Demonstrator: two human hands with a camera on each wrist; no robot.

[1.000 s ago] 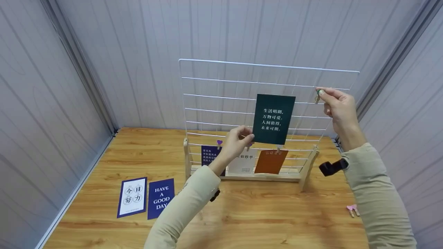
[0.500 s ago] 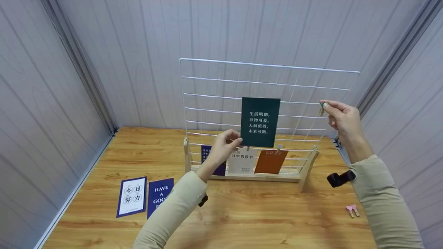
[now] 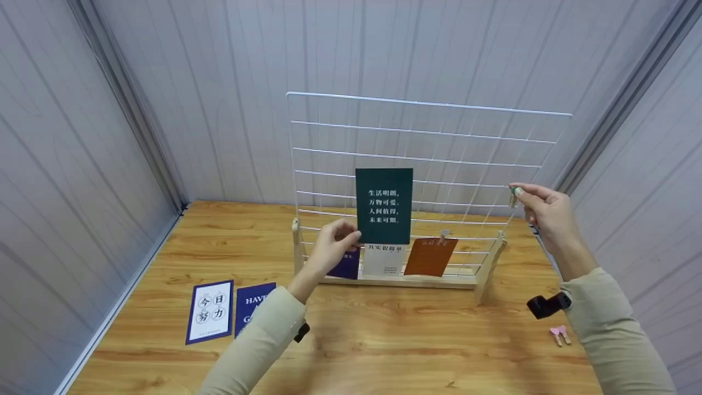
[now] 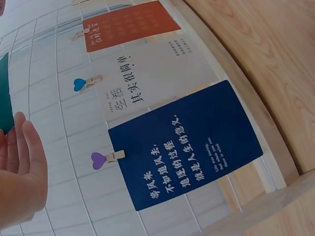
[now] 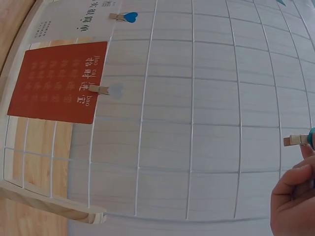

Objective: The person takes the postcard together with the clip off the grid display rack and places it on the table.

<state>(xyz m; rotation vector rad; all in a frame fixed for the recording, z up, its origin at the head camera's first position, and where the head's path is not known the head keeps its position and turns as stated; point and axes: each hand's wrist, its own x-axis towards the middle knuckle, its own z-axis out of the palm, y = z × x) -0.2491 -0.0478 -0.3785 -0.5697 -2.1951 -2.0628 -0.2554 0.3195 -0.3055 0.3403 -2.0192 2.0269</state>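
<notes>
My left hand (image 3: 332,247) pinches a dark green card (image 3: 384,178) with white Chinese text by its lower left corner. The card is upright in front of the white wire grid (image 3: 471,148). Over at the grid's right side, my right hand (image 3: 554,219) pinches a small wooden clothespin (image 5: 297,140) with a green top. Low on the grid hang a blue card (image 4: 192,147) under a purple heart clothespin (image 4: 100,160), a white card (image 4: 157,73) under a blue heart clothespin (image 4: 81,84), and an orange card (image 5: 59,81) under a pale heart clothespin (image 5: 114,90).
A wooden base (image 3: 395,281) holds the grid on the wood-grain table (image 3: 384,351). At the left lie a white card with a blue border (image 3: 210,323) and a blue card (image 3: 255,296) partly behind my left sleeve. Two pink heart clothespins (image 3: 559,335) lie at the right.
My left hand has carried the green card left and down across the grid. The right hand, still holding the clothespin, has moved down and slightly right.
</notes>
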